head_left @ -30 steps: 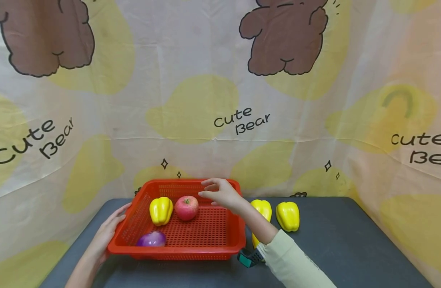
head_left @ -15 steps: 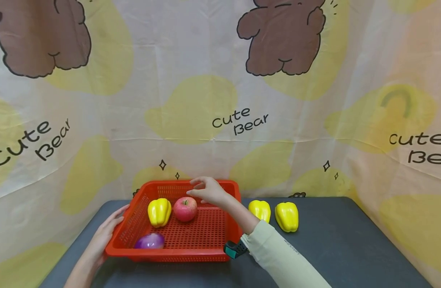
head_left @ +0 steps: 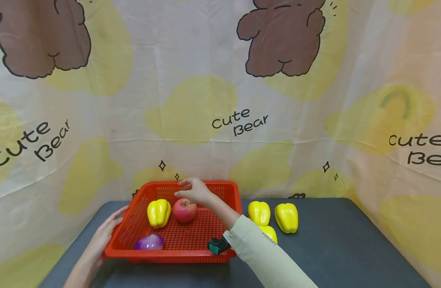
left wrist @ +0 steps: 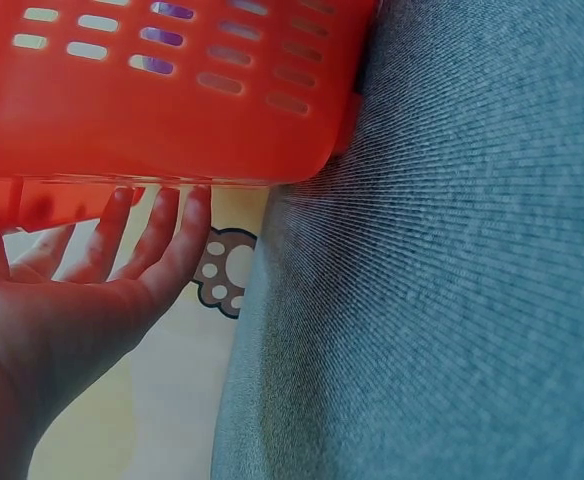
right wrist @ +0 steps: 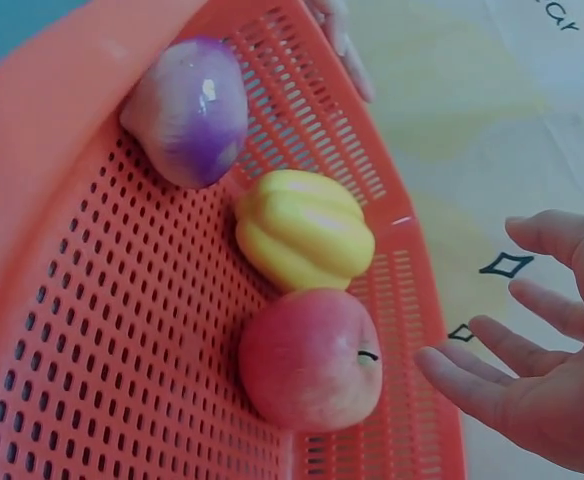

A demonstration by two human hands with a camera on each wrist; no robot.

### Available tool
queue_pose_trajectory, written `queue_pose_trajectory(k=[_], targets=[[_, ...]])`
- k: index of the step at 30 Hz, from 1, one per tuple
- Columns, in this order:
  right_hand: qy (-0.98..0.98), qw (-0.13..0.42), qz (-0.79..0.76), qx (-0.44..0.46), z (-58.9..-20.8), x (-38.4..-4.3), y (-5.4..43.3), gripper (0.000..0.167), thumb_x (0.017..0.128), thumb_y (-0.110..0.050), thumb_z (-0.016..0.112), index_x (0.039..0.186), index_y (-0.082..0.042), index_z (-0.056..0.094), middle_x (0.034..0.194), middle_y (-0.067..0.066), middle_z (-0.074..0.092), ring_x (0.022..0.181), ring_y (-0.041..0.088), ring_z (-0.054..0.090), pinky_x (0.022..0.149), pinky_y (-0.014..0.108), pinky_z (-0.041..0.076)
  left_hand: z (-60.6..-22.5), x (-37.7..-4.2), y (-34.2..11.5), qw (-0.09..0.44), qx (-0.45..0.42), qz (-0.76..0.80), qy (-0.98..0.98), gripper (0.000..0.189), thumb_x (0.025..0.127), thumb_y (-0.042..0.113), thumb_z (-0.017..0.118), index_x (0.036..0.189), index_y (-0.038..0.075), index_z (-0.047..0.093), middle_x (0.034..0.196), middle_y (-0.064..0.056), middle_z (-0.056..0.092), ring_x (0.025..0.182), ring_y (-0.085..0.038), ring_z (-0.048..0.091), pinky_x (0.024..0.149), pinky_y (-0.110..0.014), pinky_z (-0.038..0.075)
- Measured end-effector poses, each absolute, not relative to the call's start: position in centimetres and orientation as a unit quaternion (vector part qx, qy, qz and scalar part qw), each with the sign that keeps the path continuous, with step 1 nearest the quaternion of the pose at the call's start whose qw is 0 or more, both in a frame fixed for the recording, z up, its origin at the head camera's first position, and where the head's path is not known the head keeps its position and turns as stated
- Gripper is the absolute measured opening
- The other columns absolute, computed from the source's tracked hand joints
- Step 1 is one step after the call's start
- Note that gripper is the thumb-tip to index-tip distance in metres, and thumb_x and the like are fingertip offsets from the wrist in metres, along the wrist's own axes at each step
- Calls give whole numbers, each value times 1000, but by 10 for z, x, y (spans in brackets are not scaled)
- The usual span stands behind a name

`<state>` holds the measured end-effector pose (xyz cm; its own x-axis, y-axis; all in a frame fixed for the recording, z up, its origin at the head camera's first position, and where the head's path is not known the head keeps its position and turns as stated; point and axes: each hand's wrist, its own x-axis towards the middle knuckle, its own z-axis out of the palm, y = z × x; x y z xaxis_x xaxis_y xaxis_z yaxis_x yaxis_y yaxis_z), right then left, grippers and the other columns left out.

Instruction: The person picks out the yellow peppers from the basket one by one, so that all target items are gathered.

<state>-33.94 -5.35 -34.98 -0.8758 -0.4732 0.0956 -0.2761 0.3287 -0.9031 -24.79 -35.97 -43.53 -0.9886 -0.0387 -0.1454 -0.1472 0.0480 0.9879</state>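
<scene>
A red plastic basket stands on the table. In it lie a yellow bell pepper, a red apple and a glossy purple-and-white vegetable. My left hand is at the basket's left side; in the left wrist view its extended fingers touch the outer wall, while the thumb is hidden. Over the back of the basket, just above the apple, hovers my right hand. Its fingers are spread and loosely bent, with nothing between them, beside the apple in the right wrist view.
Right of the basket, several things share the dark grey table: a yellow bell pepper, another pepper and a third pepper, partly covered by my right sleeve. A printed cloth hangs behind the table.
My right hand has moved left over the basket, from its right part to above the apple. The left hand stays at the basket's side, and the fruit and vegetables lie as before.
</scene>
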Motion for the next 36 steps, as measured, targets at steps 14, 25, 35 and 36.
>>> queue_pose_trajectory(k=[14,25,35,36], targets=[[820,78,-516,-236,-359,-350,-77,43,97,-15,75,136,3,65,136,26,64,116,35,67,88,40,61,-436,-249,-360,37,-60,685,725,58,117,37,33,170,20,16,117,24,60,105,-4,70,92,-37,62],[832,65,-503,-226,-368,-354,-97,45,97,-19,76,137,-2,65,136,20,66,119,31,67,87,32,60,-435,-251,-360,46,-72,683,725,59,116,38,32,171,23,14,120,24,57,105,-3,69,94,-38,62],[830,38,-509,-224,-371,-359,-108,45,98,-20,75,138,-2,64,133,20,66,120,33,65,95,36,59,-436,-251,-360,41,-64,683,727,58,117,37,32,170,21,15,116,25,59,104,-4,70,91,-38,63],[831,36,-508,-223,-371,-360,-110,45,98,-20,75,138,-3,64,133,19,67,119,32,66,95,35,59,-436,-251,-360,41,-64,683,727,58,117,37,32,170,21,15,116,25,59,104,-4,70,91,-38,63]])
